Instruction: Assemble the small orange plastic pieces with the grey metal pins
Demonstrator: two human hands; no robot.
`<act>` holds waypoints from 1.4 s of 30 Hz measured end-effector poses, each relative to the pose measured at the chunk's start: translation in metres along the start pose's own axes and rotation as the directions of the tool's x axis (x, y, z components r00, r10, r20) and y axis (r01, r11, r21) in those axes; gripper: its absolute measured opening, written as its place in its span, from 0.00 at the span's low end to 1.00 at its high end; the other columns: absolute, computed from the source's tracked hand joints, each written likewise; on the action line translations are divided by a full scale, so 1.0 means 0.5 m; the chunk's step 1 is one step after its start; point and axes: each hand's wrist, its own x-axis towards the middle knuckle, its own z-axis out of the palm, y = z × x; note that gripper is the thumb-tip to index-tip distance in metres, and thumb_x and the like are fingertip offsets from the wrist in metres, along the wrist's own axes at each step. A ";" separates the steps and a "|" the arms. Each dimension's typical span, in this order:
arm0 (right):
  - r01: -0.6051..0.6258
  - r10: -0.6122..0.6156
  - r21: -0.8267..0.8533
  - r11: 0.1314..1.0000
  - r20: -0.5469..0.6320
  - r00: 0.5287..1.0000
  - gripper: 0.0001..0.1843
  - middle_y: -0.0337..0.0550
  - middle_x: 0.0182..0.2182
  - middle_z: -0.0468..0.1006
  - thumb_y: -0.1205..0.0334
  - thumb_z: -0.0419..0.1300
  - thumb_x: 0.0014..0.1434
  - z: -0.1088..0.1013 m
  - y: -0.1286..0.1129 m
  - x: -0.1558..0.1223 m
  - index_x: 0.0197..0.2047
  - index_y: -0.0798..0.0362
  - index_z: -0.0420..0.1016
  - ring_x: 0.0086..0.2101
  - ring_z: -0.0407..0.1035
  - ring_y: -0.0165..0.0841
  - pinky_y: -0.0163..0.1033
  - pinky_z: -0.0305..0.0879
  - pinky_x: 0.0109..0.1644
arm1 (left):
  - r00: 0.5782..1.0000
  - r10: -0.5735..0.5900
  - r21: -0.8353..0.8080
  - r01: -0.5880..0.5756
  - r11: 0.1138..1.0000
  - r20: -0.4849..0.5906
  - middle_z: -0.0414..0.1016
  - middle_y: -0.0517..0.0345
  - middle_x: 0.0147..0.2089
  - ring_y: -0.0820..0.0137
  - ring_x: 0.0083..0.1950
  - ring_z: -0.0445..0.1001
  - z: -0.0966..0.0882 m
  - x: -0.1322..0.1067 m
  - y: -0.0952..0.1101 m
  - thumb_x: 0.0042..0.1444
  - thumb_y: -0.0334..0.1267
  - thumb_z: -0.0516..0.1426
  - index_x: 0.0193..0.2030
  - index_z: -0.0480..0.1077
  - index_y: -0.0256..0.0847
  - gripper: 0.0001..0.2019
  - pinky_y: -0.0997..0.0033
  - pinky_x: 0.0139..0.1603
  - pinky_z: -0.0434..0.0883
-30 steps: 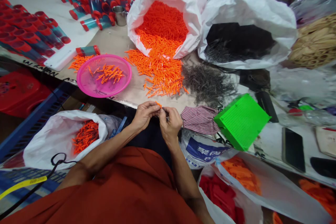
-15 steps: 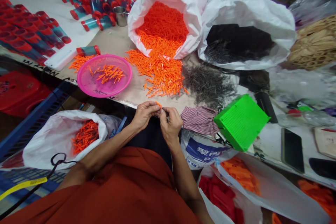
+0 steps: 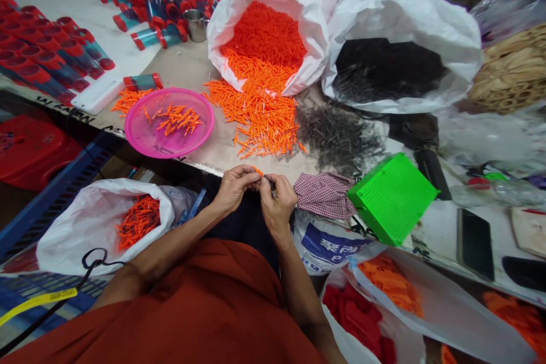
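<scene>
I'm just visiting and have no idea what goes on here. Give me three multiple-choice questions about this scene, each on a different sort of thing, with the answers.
1. Where is the pink basket?
A) On the tabletop, left of the orange pile
B) On the floor
C) Inside a white bag

2. What colour is the perforated plastic box to the right of the hands?
A) Blue
B) Bright green
C) Red

3. What are the left hand and right hand doing?
A) Lying flat and apart on the table
B) Reaching into a bag
C) Meeting at the fingertips around a small orange piece

Answers:
1. A, since the basket rests on the tabletop beside the pile.
2. B, since the box shows bright green.
3. C, since the fingertips are together with the piece between them.
</scene>
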 end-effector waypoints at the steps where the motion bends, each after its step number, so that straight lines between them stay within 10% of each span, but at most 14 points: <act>1: -0.009 0.009 0.002 1.000 0.000 1.000 0.06 0.40 0.26 0.73 0.65 0.54 0.59 0.000 -0.001 0.000 0.32 0.54 0.70 0.28 0.67 0.29 0.35 0.63 0.33 | 1.000 0.008 0.008 -0.008 1.000 0.001 0.73 0.63 0.23 0.77 0.24 0.71 0.000 -0.001 0.000 0.38 0.36 0.66 0.25 0.72 0.37 0.09 0.76 0.30 0.71; 18: -0.468 0.423 0.319 0.824 0.204 0.883 0.06 0.36 0.22 0.75 0.63 0.56 0.53 -0.006 -0.013 0.012 0.28 0.55 0.72 0.23 0.69 0.28 0.33 0.64 0.28 | 0.981 0.165 0.272 -0.187 0.944 0.103 0.72 0.62 0.26 0.76 0.26 0.69 -0.024 0.007 -0.005 0.44 0.38 0.63 0.29 0.73 0.38 0.07 0.76 0.32 0.68; 33: -0.240 0.236 0.084 0.967 0.051 0.970 0.08 0.40 0.24 0.75 0.64 0.55 0.55 -0.001 -0.022 0.008 0.28 0.55 0.73 0.26 0.68 0.29 0.34 0.63 0.31 | 0.951 0.261 0.416 -0.307 0.856 0.165 0.70 0.62 0.25 0.76 0.26 0.69 -0.027 0.001 0.001 0.49 0.37 0.59 0.30 0.71 0.37 0.05 0.77 0.31 0.68; 42: -0.458 0.410 0.270 0.847 0.214 0.886 0.08 0.37 0.22 0.75 0.61 0.56 0.54 0.006 -0.015 0.016 0.29 0.55 0.73 0.23 0.67 0.28 0.32 0.63 0.28 | 0.974 0.182 0.381 -0.221 0.898 0.138 0.70 0.64 0.24 0.78 0.25 0.69 -0.033 0.011 0.004 0.47 0.39 0.61 0.29 0.70 0.36 0.07 0.78 0.29 0.68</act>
